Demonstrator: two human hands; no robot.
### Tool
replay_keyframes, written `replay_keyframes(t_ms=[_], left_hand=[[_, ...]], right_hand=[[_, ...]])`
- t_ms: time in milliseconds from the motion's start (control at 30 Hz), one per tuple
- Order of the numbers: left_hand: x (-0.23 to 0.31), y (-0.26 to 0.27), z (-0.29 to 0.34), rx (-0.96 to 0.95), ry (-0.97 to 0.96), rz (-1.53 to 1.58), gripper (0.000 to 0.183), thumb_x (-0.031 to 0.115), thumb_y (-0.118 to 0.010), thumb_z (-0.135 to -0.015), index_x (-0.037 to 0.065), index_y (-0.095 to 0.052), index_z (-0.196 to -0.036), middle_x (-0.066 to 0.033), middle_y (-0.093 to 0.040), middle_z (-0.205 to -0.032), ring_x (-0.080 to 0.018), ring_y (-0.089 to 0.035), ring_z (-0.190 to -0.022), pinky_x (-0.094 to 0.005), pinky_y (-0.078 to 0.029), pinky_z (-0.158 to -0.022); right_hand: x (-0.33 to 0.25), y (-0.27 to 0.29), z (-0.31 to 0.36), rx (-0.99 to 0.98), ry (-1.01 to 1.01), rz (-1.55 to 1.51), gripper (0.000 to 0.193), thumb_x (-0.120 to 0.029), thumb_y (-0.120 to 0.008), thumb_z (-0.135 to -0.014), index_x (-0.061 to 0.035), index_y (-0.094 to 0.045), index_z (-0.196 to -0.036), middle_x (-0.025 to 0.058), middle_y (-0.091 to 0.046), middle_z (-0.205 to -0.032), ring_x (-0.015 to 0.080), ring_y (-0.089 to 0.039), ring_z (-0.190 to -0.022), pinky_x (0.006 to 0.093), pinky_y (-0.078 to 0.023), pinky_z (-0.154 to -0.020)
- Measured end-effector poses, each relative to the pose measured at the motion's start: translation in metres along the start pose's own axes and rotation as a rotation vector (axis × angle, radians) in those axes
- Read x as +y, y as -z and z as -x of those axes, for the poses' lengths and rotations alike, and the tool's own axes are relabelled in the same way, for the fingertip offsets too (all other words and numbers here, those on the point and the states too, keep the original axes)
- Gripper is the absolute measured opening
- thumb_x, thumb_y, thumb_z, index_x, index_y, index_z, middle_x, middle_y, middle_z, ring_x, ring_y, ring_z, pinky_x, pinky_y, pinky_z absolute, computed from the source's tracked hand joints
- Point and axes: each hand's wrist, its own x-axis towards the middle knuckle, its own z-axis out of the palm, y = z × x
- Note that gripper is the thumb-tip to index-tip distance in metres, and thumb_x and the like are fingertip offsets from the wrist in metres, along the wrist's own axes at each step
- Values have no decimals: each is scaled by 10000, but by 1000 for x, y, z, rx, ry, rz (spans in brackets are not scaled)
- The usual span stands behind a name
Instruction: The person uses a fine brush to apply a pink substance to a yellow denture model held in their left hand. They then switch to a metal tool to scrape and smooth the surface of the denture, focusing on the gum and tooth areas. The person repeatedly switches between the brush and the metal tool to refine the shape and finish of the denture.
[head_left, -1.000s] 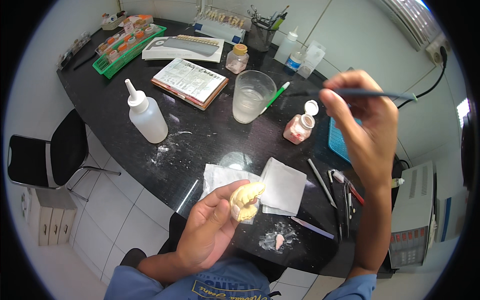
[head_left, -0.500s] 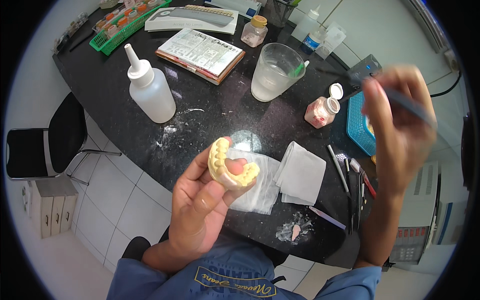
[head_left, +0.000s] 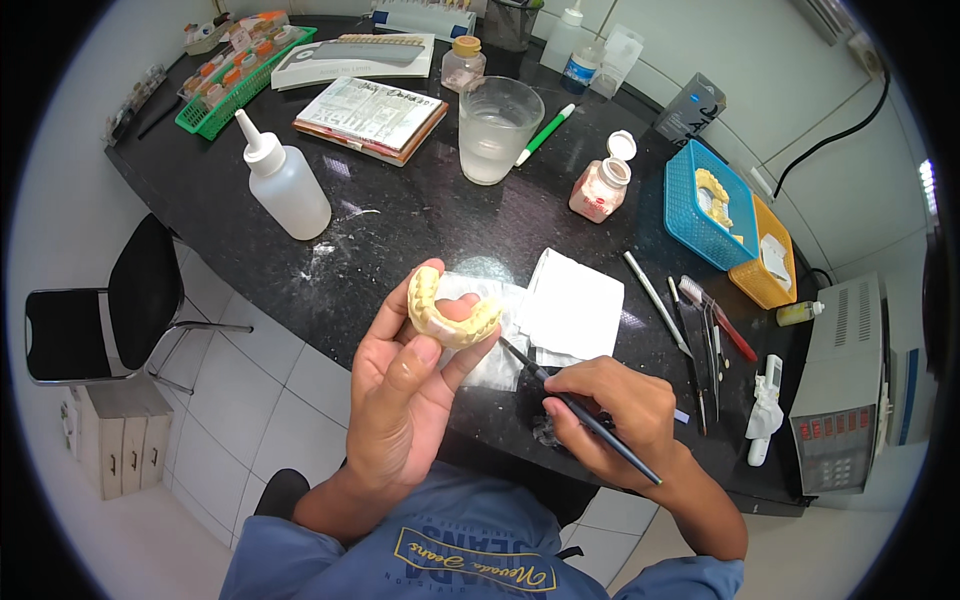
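Observation:
My left hand (head_left: 395, 400) holds up a yellow dental cast (head_left: 425, 300), its fingers and thumb gripped around the horseshoe-shaped arch. A pale patch covers part of its front. In my right hand (head_left: 625, 405) is a slim dark brush (head_left: 597, 428), pinched like a pen. The tip comes up to the near right side of the cast, by my left fingertips; whether it touches cannot be made out. Under the cast lies a thin white cloth (head_left: 490, 372), and beside it a folded white tissue (head_left: 572, 300).
A glass of water (head_left: 490, 140), a green pen (head_left: 546, 135) and an open jar of pink powder (head_left: 602, 188) stand or lie beyond my hands. Left is a squeeze bottle (head_left: 290, 195). Right are several slim tools (head_left: 690, 340), a blue basket (head_left: 690, 215) and an orange basket (head_left: 765, 275).
My right hand has come down and left from high at the right, bringing the brush to the cast. The head view has shifted; my left hand still holds the cast.

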Motion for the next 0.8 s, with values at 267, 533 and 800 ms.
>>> replay_keyframes(t_ms=[267,533,800], left_hand=[[-8,5,9,0,-93,-30,605,84,-672,-883,38,-334,-1383,-82,-572,-1151,-225,-521,-1248,-416,-423,-1112],[-15,-7,14,-87,-34,-159,523,35,-718,-846,47,-417,-1273,-70,-600,-1078,-214,-542,-1227,-391,-440,-1080],[-41,-18,23,-215,78,-210,427,-8,-755,-809,45,-495,-1144,-126,-613,-1109,-172,-605,-1096,-328,-463,-1004]], right_hand=[[-5,11,15,3,-5,14,168,-10,-734,-739,-15,-671,-894,109,-675,-776,210,-669,-623,288,-512,-523],[-11,30,41,-18,-61,-30,179,-2,-686,-726,11,-675,-904,120,-683,-826,225,-682,-655,309,-524,-550],[-21,-3,81,638,-32,-417,187,-85,-695,-858,51,-613,-957,196,-648,-857,250,-687,-745,305,-576,-639]])
